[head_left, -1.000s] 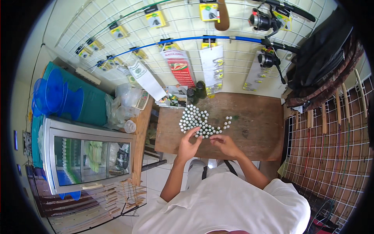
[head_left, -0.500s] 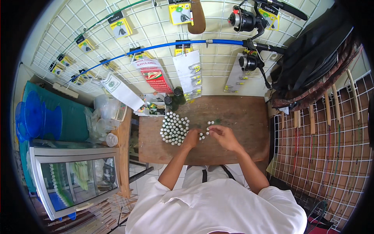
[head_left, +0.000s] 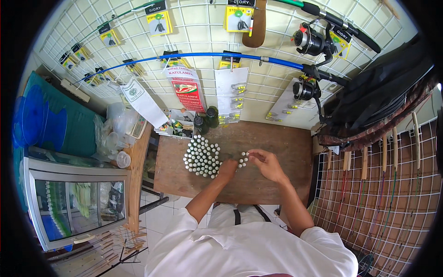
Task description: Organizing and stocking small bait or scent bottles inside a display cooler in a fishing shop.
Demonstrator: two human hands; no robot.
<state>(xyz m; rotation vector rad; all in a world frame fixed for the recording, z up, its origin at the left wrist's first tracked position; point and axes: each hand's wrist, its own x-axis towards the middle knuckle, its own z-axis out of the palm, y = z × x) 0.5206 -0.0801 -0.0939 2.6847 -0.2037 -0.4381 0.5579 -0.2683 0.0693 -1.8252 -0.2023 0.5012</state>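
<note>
On the brown wooden table stands a dense cluster of small white-capped vials or bottles, left of my hands. A smaller group of several white-capped pieces stands between my two hands. My left hand is closed beside this small group, its fingertips partly hidden, so what it holds cannot be made out. From the right, my right hand reaches to the same group. Its thumb and index finger are apart around the group's right side, with nothing visibly held.
Two dark bottles and a box of small goods stand at the table's back left. A glass-fronted case is on the left. Fishing rods with reels hang on the wire grid ahead; a black bag hangs right.
The small group of white-capped pieces now stands closer together between my hands. My right thumb and index finger have parted slightly. The whole view has shifted a little.
</note>
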